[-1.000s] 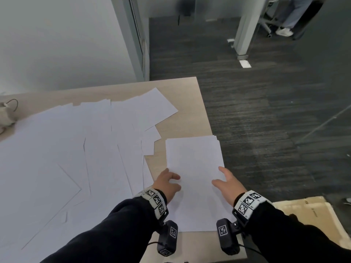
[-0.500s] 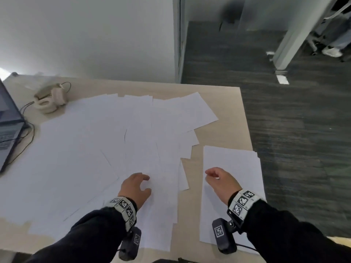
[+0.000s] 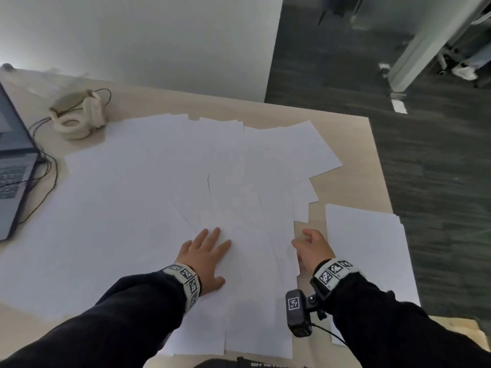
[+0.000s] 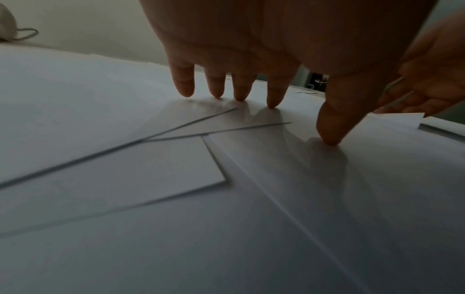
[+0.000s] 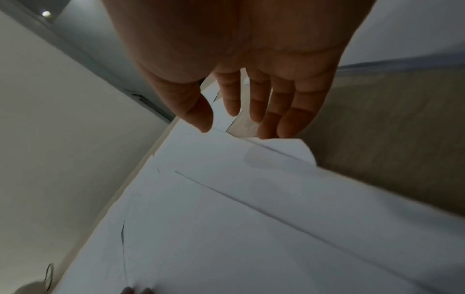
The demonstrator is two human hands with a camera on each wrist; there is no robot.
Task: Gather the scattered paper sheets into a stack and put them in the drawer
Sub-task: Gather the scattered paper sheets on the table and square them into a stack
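Left hand (image 3: 204,257) flat, fingers spread, pins scattered sheets (image 3: 159,197). Right hand (image 3: 312,248) relaxed, empty, lifts sheet edge (image 5: 299,148). Slide it toward stack (image 3: 366,251); keep pressure light.

Bare table strip (image 3: 313,216) between scattered sheets (image 3: 159,208) and stack (image 3: 372,248)

Office corner with a pale wood counter (image 3: 345,187)

A plain white wall (image 3: 159,35) rises beyond the fingers; dark grey carpet (image 3: 438,181) lies to their right, where a light pillar (image 3: 425,43) stands far off. Lighting is dim and even.
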